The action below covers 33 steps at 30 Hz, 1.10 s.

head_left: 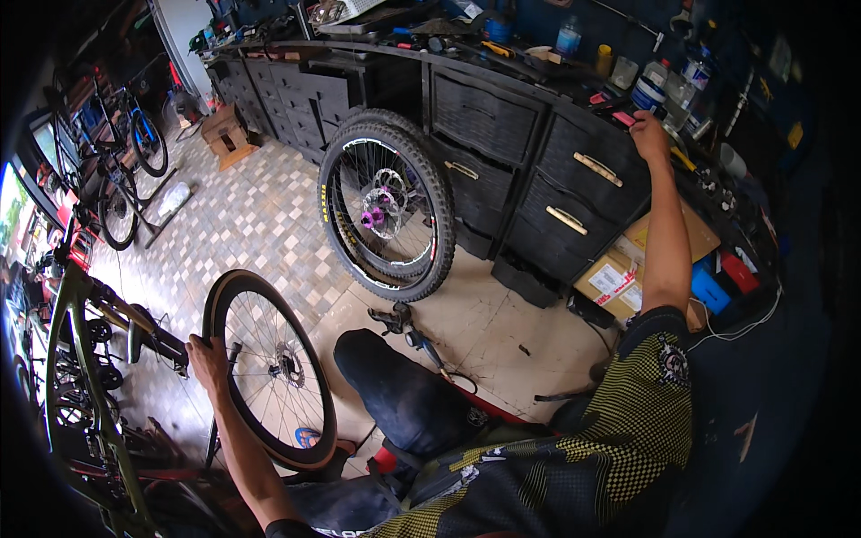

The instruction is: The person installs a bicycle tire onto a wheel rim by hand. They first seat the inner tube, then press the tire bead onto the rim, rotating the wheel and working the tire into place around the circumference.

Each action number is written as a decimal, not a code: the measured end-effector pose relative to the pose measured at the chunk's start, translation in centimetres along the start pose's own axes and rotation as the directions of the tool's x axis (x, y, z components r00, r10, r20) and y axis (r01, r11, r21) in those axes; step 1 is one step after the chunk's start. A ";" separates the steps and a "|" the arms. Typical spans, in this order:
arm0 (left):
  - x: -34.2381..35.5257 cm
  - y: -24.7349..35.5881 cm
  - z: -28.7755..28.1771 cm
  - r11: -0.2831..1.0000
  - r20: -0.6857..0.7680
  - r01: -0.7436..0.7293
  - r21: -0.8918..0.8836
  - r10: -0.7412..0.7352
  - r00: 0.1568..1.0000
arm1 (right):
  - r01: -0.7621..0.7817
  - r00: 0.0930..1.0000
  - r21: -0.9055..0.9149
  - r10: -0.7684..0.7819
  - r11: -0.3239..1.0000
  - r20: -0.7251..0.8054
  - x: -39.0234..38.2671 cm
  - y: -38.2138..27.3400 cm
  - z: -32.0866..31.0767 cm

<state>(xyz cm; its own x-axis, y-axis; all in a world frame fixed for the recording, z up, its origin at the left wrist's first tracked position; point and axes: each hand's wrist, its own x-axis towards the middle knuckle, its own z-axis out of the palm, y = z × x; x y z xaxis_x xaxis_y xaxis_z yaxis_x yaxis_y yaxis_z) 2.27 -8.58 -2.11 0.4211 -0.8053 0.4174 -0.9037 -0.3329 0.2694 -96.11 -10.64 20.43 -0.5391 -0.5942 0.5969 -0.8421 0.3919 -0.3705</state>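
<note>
My left hand (pixel 204 360) grips the left edge of a road bike wheel (pixel 278 372) with a deep black rim and tan-edged tyre, upright beside an olive-green bike frame (pixel 67 323) at the left. My right hand (pixel 650 137) is stretched out to the cluttered workbench at the upper right, its fingers closed on a small pink item (pixel 625 119), partly hidden by them. Bottles (pixel 652 94) and tools stand just beyond it. My bent knee (pixel 372 368) is low between my arms, to the right of the road wheel.
Two knobby-tyred wheels (pixel 435 260) lean against black drawer units (pixel 484 108). A tool or stand part (pixel 413 341) lies on the floor. Cardboard boxes (pixel 610 278) and a cable sit at the right. More bikes (pixel 143 143) and a wooden box (pixel 224 139) are at the back left.
</note>
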 end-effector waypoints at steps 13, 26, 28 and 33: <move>-2.3 -0.3 -1.2 0.998 0.046 -0.002 -0.062 0.005 0.999 | 0.147 0.610 0.309 -0.332 0.940 0.719 -48.3 -5.2 20.0; -2.4 -3.1 -1.1 0.914 0.156 0.259 -0.312 -0.219 0.963 | -0.737 -0.428 -0.105 -0.342 0.668 0.837 -54.9 -25.0 10.8; -2.6 -2.2 -0.8 0.876 0.081 0.246 -0.416 -0.234 0.969 | -0.393 -0.276 0.347 -0.470 0.851 0.839 -54.1 -27.4 8.7; -3.3 -1.8 -0.9 0.720 0.237 0.419 -0.553 -0.346 0.908 | -0.511 -0.102 0.688 -0.830 0.516 0.548 -52.3 -36.1 3.6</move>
<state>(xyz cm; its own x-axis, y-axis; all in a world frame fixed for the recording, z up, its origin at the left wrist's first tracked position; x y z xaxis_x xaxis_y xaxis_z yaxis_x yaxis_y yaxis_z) 2.62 -4.91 -3.20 0.6767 -0.7319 0.0804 -0.4315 -0.3058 0.8487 -37.53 3.72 0.03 0.7468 -0.6495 -0.1429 -0.1687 0.0228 -0.9854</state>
